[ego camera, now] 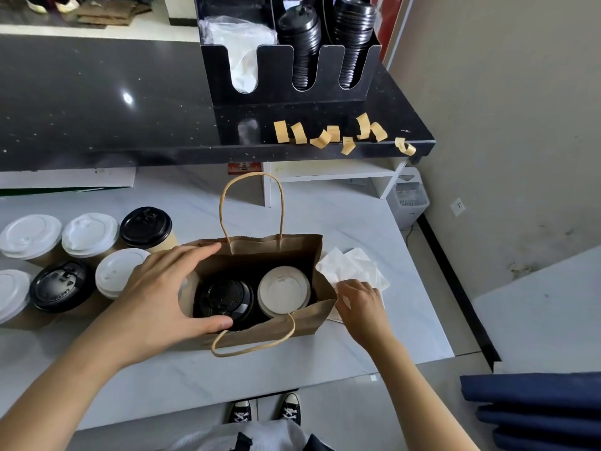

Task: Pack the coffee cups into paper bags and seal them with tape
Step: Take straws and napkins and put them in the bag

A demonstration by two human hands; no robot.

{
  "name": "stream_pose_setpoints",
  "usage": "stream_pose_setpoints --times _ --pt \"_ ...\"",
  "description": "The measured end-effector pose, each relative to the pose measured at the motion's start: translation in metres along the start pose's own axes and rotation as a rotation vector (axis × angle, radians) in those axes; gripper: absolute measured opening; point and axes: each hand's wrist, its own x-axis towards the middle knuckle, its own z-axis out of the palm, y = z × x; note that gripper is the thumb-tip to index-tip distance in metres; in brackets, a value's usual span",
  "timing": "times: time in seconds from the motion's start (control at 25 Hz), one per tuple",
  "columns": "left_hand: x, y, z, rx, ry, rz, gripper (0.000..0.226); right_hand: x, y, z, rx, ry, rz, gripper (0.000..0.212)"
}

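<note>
The left hand (162,288) spreads the brown paper bag's (276,252) left rim; the right hand (357,301) pinches white napkins (351,265) just right.

The left hand (162,289) spreads the paper bag (276,255) open on the tabletop (227,379); 2 cups (283,289) stand inside. The right hand (361,304) touches napkins (354,266).
</note>
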Motion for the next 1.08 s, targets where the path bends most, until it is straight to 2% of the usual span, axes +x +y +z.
stream_pose_setpoints --times 0.2,0.36,0.44,0.52,0.6,0.68,0.76,0.92,1.08 --pt "0.000 -0.002 0.001 -0.004 0.008 -0.014 0.107 0.016 0.005 -0.016 0.144 0.236 0.189 0.014" --pt "0.001 -0.002 0.000 -0.012 0.002 -0.023 0.107 0.025 -0.001 -0.033 0.156 0.363 0.193 0.011" --pt "0.001 -0.003 0.000 -0.007 -0.003 -0.021 0.106 0.027 -0.007 -0.034 0.075 0.392 0.135 0.015" --pt "0.001 -0.004 0.000 -0.008 -0.006 -0.023 0.106 0.030 -0.011 -0.030 -0.005 0.298 0.114 0.039" --pt "0.001 -0.005 0.000 -0.003 -0.010 -0.025 0.105 0.032 -0.014 -0.028 -0.024 0.091 0.118 0.069" --pt "0.001 -0.004 -0.001 -0.002 -0.008 -0.018 0.104 0.031 -0.016 -0.027 0.008 -0.064 0.073 0.079" --pt "0.000 -0.004 -0.001 -0.007 -0.005 -0.012 0.103 0.030 -0.019 -0.029 0.067 -0.037 0.093 0.069" --pt "0.000 -0.005 -0.003 0.006 -0.007 -0.013 0.103 0.043 -0.015 -0.044 0.102 0.186 0.206 0.034" --pt "0.000 -0.004 -0.003 0.011 -0.006 -0.005 0.103 0.052 0.002 -0.051 -0.023 0.352 -0.025 0.023"
